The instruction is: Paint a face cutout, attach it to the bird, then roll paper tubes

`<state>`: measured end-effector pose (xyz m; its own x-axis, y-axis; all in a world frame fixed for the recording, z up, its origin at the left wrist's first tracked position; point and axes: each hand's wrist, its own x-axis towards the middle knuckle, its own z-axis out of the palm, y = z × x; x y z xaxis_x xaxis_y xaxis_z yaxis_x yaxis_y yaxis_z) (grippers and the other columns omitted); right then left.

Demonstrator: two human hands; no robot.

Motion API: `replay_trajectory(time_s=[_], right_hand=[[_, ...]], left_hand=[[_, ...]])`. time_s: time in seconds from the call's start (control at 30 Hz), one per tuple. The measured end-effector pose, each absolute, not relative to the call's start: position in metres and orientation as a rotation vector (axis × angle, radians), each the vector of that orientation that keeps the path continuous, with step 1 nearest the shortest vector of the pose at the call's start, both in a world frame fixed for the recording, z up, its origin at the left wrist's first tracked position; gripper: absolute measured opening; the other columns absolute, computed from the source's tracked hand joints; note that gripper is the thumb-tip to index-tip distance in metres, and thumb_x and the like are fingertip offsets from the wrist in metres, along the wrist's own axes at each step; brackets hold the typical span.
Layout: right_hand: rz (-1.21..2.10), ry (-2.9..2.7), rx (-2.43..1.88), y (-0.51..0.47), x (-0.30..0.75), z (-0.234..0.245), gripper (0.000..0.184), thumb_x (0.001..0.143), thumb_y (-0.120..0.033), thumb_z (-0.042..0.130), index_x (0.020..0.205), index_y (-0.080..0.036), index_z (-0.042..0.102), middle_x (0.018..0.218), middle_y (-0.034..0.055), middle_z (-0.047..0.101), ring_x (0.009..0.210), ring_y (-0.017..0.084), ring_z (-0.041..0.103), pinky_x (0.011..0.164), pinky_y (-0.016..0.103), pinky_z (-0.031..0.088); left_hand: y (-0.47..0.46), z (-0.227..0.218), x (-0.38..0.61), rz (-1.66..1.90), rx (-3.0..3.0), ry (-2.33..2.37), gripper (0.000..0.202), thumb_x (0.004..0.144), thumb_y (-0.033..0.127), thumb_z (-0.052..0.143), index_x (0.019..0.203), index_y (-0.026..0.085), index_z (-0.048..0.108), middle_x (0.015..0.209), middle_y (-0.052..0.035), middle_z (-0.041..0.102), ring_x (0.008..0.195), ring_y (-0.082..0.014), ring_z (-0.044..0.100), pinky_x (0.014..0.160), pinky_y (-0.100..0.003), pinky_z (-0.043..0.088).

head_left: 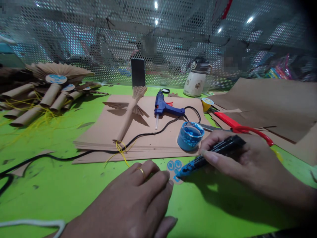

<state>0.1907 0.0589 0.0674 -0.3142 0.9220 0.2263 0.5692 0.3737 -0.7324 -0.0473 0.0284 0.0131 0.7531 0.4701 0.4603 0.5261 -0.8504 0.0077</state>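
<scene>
A small round brown paper disc [170, 172] lies on the green table, with two blue ringed eyes and more blue marks below them. My right hand [231, 158] grips a black marker [205, 158] smeared with blue paint, its tip touching the disc's lower part. My left hand [141, 195] rests palm down with bent fingers, its fingertips at the disc's left edge. It grasps nothing visible. Just behind the marker stands an uncovered small jar of blue paint [190, 136].
A blue glue gun [168, 107] and a folded paper figure [128, 114] lie on stacked brown sheets [99, 135]. A black cord [66, 158] crosses leftward. Red-handled scissors [250, 129] lie right, paper figures [54, 89] left. A white bottle [195, 79] stands behind.
</scene>
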Motion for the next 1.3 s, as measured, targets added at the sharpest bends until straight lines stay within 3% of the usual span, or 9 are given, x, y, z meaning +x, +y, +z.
replay_trajectory(time_s=[1.3], right_hand=[[0.617, -1.986, -1.266, 0.0606, 0.1905, 0.0686, 0.015, 0.078, -0.027, 0.062, 0.065, -0.020, 0.061, 0.056, -0.0016, 0.059, 0.049, 0.012, 0.055, 0.047, 0.021, 0.044]], left_hand=[[0.0283, 0.0102, -0.0480, -0.702, -2.802, -0.773, 0.022, 0.087, 0.031, 0.057, 0.102, 0.015, 0.061, 0.089, -0.0088, 0.064, 0.086, -0.0227, 0.056, 0.073, -0.035, 0.049]])
